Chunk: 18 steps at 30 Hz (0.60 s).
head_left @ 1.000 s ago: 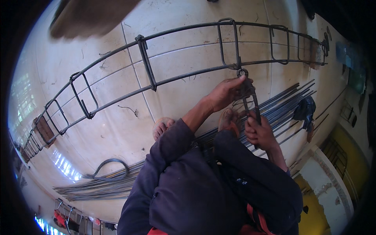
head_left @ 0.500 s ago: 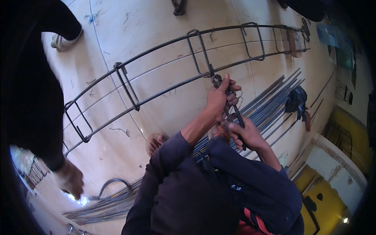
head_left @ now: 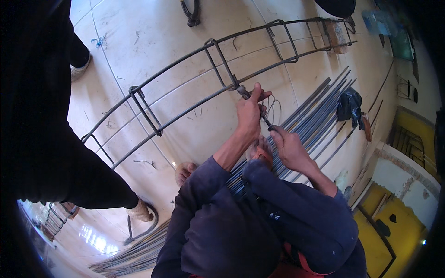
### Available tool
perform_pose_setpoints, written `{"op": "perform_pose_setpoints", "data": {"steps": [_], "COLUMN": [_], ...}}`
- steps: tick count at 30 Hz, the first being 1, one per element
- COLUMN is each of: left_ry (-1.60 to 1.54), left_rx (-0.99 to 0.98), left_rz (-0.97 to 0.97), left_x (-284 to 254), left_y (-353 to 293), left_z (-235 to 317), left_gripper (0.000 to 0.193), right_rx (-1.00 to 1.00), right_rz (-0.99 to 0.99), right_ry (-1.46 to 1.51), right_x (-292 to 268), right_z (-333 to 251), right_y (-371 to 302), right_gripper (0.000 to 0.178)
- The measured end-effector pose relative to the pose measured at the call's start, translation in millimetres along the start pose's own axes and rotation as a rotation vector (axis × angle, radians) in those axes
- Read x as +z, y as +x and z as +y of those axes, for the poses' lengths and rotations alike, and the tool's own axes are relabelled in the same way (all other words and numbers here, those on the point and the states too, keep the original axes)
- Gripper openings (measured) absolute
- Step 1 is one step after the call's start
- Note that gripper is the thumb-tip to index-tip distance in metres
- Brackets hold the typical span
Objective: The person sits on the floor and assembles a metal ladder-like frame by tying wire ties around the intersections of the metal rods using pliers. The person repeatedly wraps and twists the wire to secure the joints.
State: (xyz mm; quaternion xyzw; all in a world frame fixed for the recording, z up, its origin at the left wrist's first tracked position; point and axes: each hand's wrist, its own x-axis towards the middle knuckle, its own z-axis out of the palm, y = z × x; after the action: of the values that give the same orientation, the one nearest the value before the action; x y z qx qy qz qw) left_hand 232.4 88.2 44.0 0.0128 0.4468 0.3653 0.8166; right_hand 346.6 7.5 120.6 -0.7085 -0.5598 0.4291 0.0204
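A long rebar cage (head_left: 190, 110) of two dark bars joined by bent square stirrups (head_left: 148, 111) runs across the floor before me. At its near bar, by a stirrup corner, lie the jaws of dark pincers (head_left: 243, 92). My left hand (head_left: 249, 113) is closed beside the jaws, with thin tie wire (head_left: 276, 107) looping out from its fingers. Lower right, my right hand (head_left: 291, 149) is wrapped round the pincers' handles. The fingers partly hide the tool and the wire.
Loose steel bars (head_left: 315, 109) lie right of my hands, with a black plastic bag (head_left: 350, 105) on them. More bars (head_left: 134, 252) lie lower left. Another person's black-clad leg (head_left: 92, 178) stands at left. A brick (head_left: 337, 37) sits at the cage's far end; a dark tool (head_left: 191, 16) lies beyond.
The pincers' handles have come together, and my right hand has shifted slightly. The other person has stepped closer at left, a foot now beside the lower bars. The whole view has shifted a little.
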Motion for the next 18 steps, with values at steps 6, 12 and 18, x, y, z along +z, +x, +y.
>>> {"op": "perform_pose_setpoints", "data": {"steps": [6, 12, 18], "left_ry": [0.317, -0.031, 0.021], "left_rx": [0.282, 0.179, 0.203], "left_rz": [0.04, -0.106, 0.007], "left_x": [-23.0, -13.1, -1.3], "left_y": [-0.2, 0.3, -1.9], "left_z": [-17.6, -24.5, -21.2], "left_gripper": [0.057, 0.031, 0.034], "right_rx": [0.622, 0.519, -0.131], "right_rz": [-0.651, -0.48, 0.276], "right_ry": [1.431, 1.22, -0.163], "right_x": [-22.4, -15.1, -17.4], "right_z": [10.0, -6.4, -28.2], "right_y": [8.0, -0.8, -20.3], "right_gripper": [0.05, 0.05, 0.036]}}
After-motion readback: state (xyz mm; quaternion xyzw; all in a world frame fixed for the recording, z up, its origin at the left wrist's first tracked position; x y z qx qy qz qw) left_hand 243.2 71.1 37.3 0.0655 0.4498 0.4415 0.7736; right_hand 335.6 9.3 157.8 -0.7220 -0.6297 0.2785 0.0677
